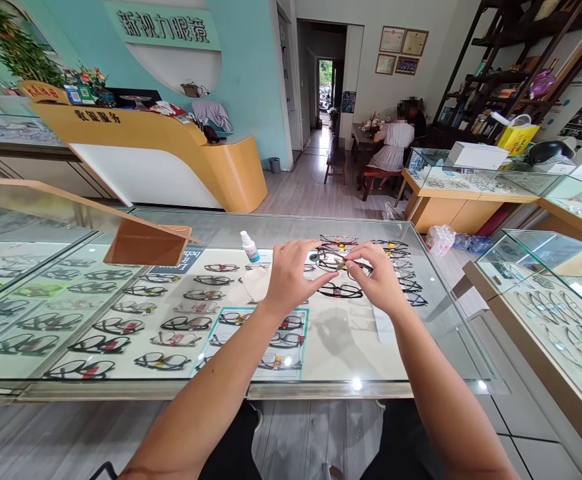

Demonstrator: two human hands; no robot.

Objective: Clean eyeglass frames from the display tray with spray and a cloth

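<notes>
Above the glass counter (341, 347) I hold a pair of dark-framed eyeglasses (329, 259) between both hands. My left hand (293, 275) grips the left side of the frame, thumb below and fingers above. My right hand (375, 272) pinches the frame near its middle and right side, covering part of it. Just below the held pair another dark pair of eyeglasses (341, 291) is seen, and a red-marked pair (339, 240) is beyond. To the left of my left hand stands a small white spray bottle (249, 247), with a pale cloth (257, 283) near it.
Rows of eyeglasses (189, 323) fill the case at left, some inside a teal-edged tray (305, 343). A wooden-framed tabletop mirror (145, 241) stands on the counter's left. More display cases (545, 320) are at right. Two people (395, 143) sit at a table in back.
</notes>
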